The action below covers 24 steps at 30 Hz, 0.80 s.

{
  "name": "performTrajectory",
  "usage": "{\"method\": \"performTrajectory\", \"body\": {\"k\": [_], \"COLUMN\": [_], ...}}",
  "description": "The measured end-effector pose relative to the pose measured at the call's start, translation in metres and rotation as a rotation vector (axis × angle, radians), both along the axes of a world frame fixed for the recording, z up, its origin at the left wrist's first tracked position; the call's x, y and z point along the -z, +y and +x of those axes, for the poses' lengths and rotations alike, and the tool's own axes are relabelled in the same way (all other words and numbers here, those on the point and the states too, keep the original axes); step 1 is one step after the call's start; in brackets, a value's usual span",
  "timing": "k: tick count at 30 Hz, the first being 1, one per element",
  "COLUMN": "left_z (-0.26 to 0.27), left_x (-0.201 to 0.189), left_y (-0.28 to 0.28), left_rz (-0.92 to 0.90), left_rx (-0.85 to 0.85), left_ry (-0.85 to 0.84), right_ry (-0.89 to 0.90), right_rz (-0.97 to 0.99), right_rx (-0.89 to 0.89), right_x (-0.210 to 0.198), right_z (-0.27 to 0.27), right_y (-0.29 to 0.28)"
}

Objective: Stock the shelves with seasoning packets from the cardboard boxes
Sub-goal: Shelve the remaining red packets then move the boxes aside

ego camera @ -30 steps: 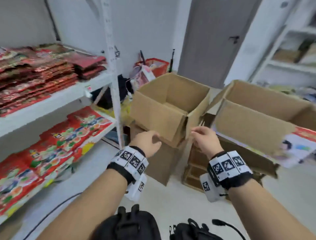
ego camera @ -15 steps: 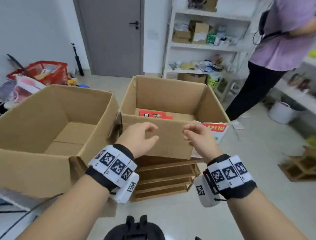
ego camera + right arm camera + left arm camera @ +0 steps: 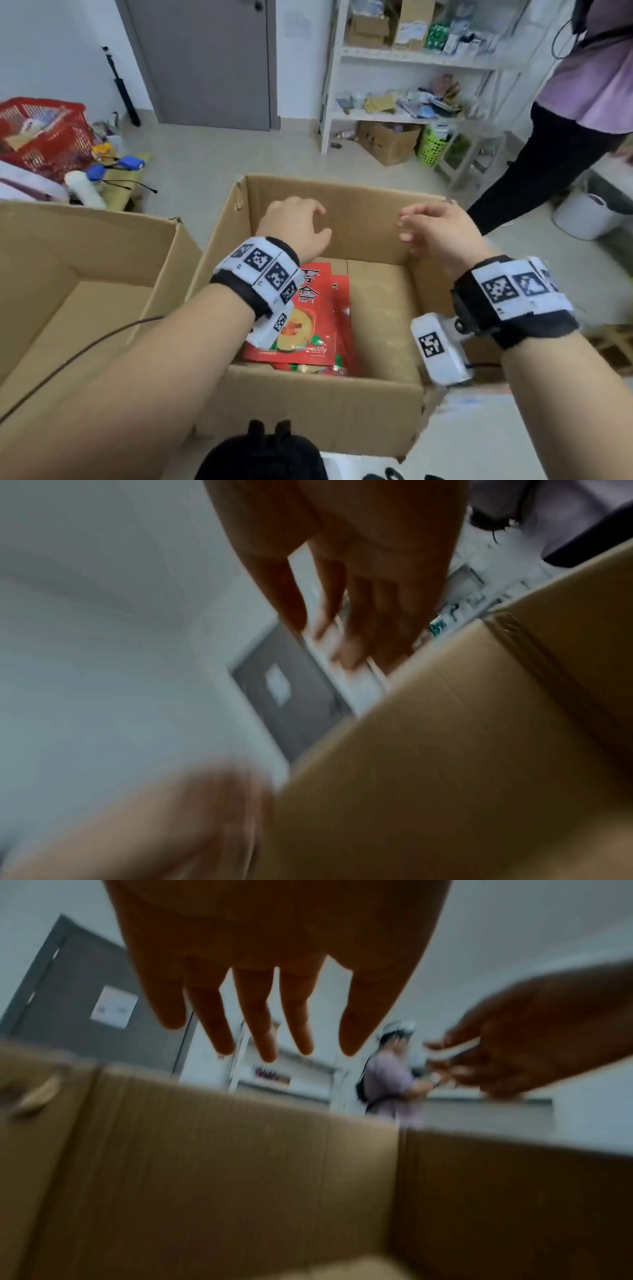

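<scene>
Head view: glossy red seasoning packets point(image 3: 308, 329) inside corrugated cardboard box point(image 3: 308, 404)

A grey door point(image 3: 205, 61) stands shut in the white wall point(image 3: 51, 51). Right of the door, a white rack point(image 3: 411, 58) holds boxes and clutter. Left of the door, a red basket point(image 3: 44, 133) sits on the pale floor point(image 3: 212, 161). Far right of the door, a white bucket point(image 3: 585, 216).

This looks like a shop's stockroom. Open cardboard boxes point(image 3: 308, 404) stand on a bare tiled floor point(image 3: 212, 161), and white metal shelving point(image 3: 404, 58) by a grey door point(image 3: 205, 61) holds cartons and loose packaged goods.
</scene>
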State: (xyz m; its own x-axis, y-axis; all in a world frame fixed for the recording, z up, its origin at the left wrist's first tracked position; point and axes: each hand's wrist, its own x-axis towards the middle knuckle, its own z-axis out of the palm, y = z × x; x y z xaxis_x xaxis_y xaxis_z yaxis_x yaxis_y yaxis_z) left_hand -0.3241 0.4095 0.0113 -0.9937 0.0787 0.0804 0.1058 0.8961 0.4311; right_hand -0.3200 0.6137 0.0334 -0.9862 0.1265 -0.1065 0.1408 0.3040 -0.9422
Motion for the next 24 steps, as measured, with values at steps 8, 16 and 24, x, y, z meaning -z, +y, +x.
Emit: {"method": "performTrajectory", "body": {"k": [8, 16, 24], "left_z": [-0.01, -0.022, -0.042], "left_x": [0.141, 0.163, 0.128], "left_y": [-0.016, -0.02, -0.022], "left_rz": [-0.186, -0.02, 0.12], "left_rx": [-0.181, -0.428, -0.408], "left_ry": [-0.843, -0.943, -0.679], "right_ry": [-0.518, -0.67, -0.628], "right_rz": [0.668, 0.394, 0.347], "right_rx": [-0.429, -0.383, -0.387], "right_x": [0.141, 0.22, 0.185], "right_z": [-0.064, -0.045, -0.049], "right_y": [-0.02, -0.024, -0.046]}}
